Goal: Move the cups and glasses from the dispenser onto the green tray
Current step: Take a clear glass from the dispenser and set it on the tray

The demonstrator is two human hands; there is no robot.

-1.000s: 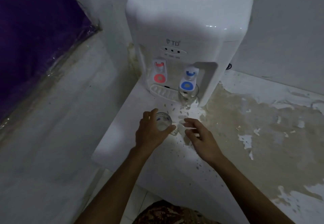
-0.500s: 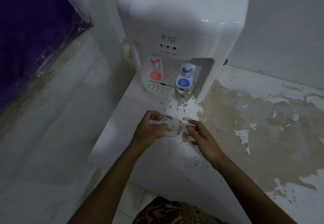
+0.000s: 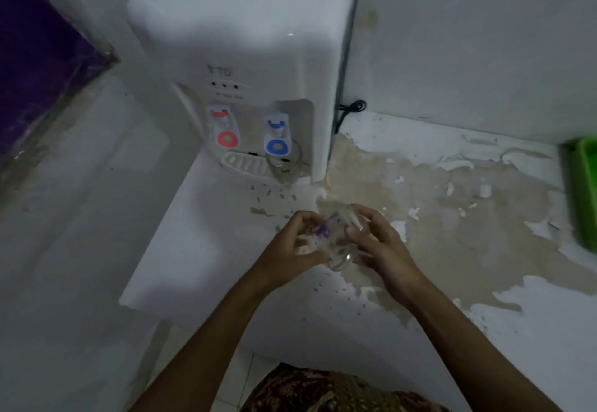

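A clear glass mug (image 3: pixel 336 240) with a purple print is held tilted between both hands, just above the white counter in front of the dispenser. My left hand (image 3: pixel 292 248) grips its left side and my right hand (image 3: pixel 379 245) wraps its right side. A second clear glass (image 3: pixel 286 166) stands on the drip tray under the blue tap of the white water dispenser (image 3: pixel 245 56). The green tray (image 3: pixel 583 192) shows only as an edge at the far right of the counter.
The counter (image 3: pixel 452 218) has peeling white paint and brown patches. A black cord (image 3: pixel 350 109) runs behind the dispenser along the wall. A purple panel (image 3: pixel 38 66) fills the upper left. The counter's left edge drops to a tiled floor.
The mug rose off the counter in my left hand and shifted right; my right hand closed onto it. The view swung right, bringing the green tray into sight.
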